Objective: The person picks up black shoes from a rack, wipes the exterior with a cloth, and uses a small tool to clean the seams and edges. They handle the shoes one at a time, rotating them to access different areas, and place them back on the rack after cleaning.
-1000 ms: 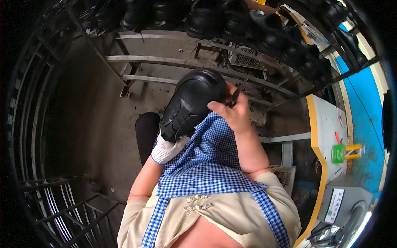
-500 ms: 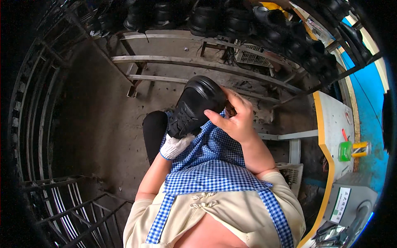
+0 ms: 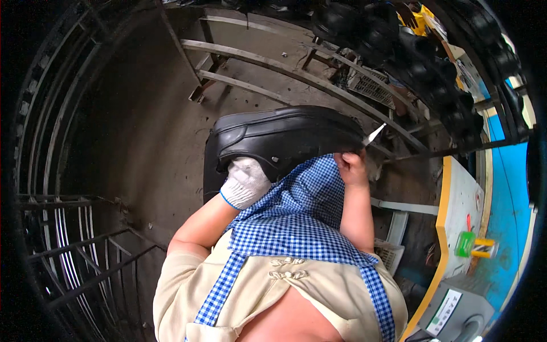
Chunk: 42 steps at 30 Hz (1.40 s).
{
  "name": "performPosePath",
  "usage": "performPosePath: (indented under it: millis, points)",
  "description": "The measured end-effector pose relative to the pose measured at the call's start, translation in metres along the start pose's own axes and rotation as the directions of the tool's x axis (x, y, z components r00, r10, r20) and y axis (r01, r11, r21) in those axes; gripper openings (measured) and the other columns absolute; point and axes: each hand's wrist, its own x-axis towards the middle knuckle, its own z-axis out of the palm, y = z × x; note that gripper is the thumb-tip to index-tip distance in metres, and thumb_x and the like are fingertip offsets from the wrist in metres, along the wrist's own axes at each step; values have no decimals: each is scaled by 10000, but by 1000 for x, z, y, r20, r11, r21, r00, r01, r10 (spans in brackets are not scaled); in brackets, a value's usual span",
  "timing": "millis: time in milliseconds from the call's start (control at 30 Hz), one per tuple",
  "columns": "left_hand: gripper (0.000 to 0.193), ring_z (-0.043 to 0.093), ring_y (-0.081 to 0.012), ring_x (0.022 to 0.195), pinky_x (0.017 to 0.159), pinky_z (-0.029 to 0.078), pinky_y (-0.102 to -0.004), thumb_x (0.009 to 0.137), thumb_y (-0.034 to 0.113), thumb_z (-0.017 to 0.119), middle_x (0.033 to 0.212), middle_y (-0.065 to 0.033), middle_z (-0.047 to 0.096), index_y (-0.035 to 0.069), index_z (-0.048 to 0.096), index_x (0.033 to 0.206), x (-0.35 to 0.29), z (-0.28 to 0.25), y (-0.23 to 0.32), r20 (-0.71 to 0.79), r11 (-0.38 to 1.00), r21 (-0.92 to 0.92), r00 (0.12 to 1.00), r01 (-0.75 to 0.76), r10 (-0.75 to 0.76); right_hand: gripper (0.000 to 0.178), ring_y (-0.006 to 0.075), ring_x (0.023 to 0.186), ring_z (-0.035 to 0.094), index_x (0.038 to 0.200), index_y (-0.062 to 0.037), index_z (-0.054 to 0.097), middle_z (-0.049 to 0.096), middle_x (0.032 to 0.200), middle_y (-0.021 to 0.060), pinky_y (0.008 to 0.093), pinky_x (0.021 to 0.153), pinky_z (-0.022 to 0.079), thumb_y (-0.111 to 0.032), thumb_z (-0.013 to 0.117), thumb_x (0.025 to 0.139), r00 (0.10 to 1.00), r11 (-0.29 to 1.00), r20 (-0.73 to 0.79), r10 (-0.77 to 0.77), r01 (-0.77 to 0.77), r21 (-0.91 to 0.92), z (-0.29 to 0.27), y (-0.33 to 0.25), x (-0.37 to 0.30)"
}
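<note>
A black shoe (image 3: pixel 285 134) lies sideways over my lap, its toe pointing right. My left hand (image 3: pixel 246 181), in a white knitted glove with a blue-edged cuff, grips it at the collar, the fingers partly hidden inside the opening. A small pale spot shows on the shoe's side near that hand. Bare and closed, my right hand (image 3: pixel 353 168) is at the toe end. Just above its fingers a pale, pointed, blade-like tool (image 3: pixel 375 134) sticks out up and to the right. Its lower part is hidden.
Black shoes (image 3: pixel 393 45) fill a metal rack (image 3: pixel 273 68) ahead. A plastic crate (image 3: pixel 370 88) stands beneath it. At right are a yellow-edged white table (image 3: pixel 461 196), a green container (image 3: pixel 464 244) and a grey machine (image 3: pixel 456 310). Another metal rack (image 3: pixel 85 256) stands at lower left.
The shoe has turned from upright, top showing, to lying sideways with its side showing. My right hand has moved down and closed; the pointed tool has come into sight. The view has shifted right.
</note>
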Motion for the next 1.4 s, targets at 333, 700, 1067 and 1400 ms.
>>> performPosePath:
  millis: [333,700,1067,1400]
  points:
    - [420,616,-244,1085,951,499,-380,892,162,683,1221,-78,633,83,576,1291,52,-30,4,496,-613,-787,653,62,-572,942,338,1137,627,1437,-89,408,576,1333,171,415,896,555,-353,888,670,915,361,369,-161,402,-841,38,31,-40]
    - [499,602,-325,1109,945,492,-444,917,290,602,1217,-189,612,-8,522,1310,114,-92,39,59,-536,-825,971,178,231,622,361,845,677,1340,-202,521,606,1201,207,403,714,570,-244,756,766,672,43,436,-598,570,-821,10,-30,-10]
    - [367,626,-209,985,900,489,-341,893,176,651,1068,-122,659,-40,609,1186,63,-50,29,334,-260,-897,933,358,134,485,101,637,594,1218,-14,515,660,891,66,227,463,475,-7,749,792,-331,-243,27,-943,630,-738,17,-388,-11]
    - [290,651,-193,898,825,529,-314,903,-9,600,1025,-111,679,-36,598,1192,32,-18,20,534,-393,-802,835,450,-131,599,144,536,599,1162,-42,547,677,927,91,244,433,424,-384,820,754,109,242,-216,-970,469,-850,-2,-575,82]
